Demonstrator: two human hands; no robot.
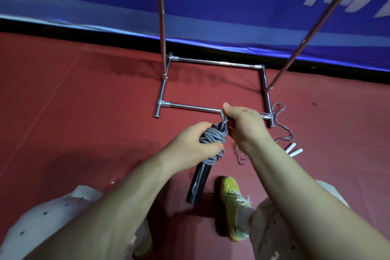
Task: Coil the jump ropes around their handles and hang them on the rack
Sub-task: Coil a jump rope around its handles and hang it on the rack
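A grey jump rope (212,136) is wound in several turns round its two black handles (198,181), held together and pointing down at the floor. My left hand (191,143) grips the coiled bundle from the left. Just above it, my right hand (242,123) pinches the rope's loose end at the top of the handles. A second rope (281,127) with white handles (293,150) lies loose on the floor to the right. The metal rack (211,62) stands right in front, its base frame on the floor and its uprights rising out of view.
The floor is a red mat (84,101), ending at a blue banner wall (211,17) behind the rack. My yellow-green shoe (232,202) and light spotted trousers (42,217) fill the bottom of the view.
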